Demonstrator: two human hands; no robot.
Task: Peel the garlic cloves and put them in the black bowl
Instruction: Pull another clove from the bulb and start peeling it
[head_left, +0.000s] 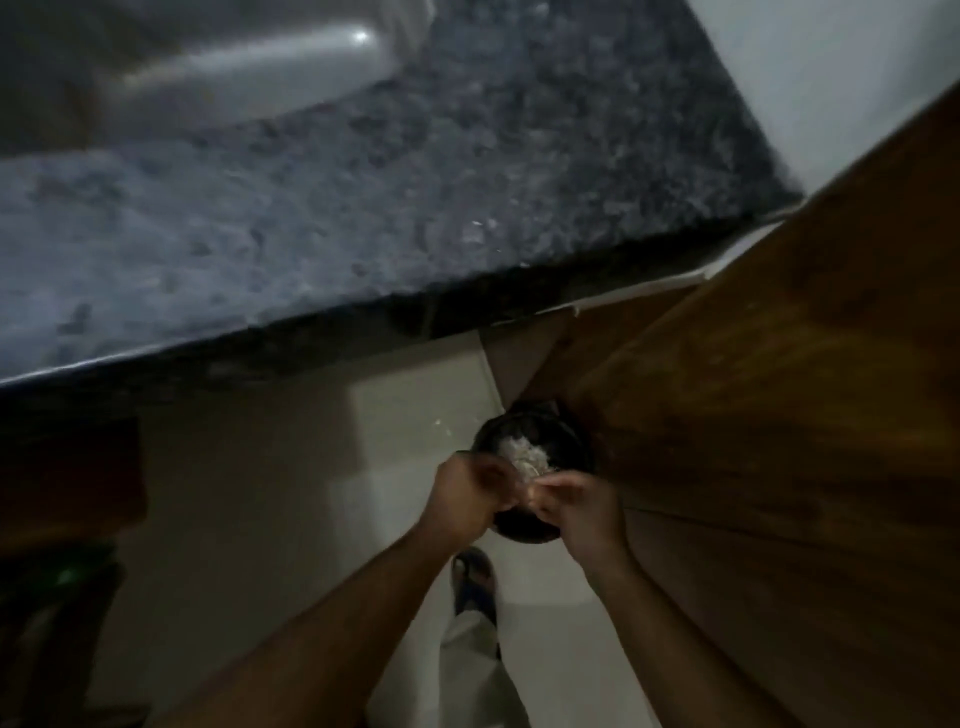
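My left hand (470, 493) and my right hand (576, 512) meet fingertip to fingertip over the near rim of the black bowl (550, 431), both with fingers curled in and pinching something small and pale between them, which may be a garlic clove, though the blur keeps me from being sure. The bowl sits low in front of me, beside a brown wooden panel (779, 415), with a whitish heap (524, 454) inside. Above it runs the speckled dark countertop (363, 182).
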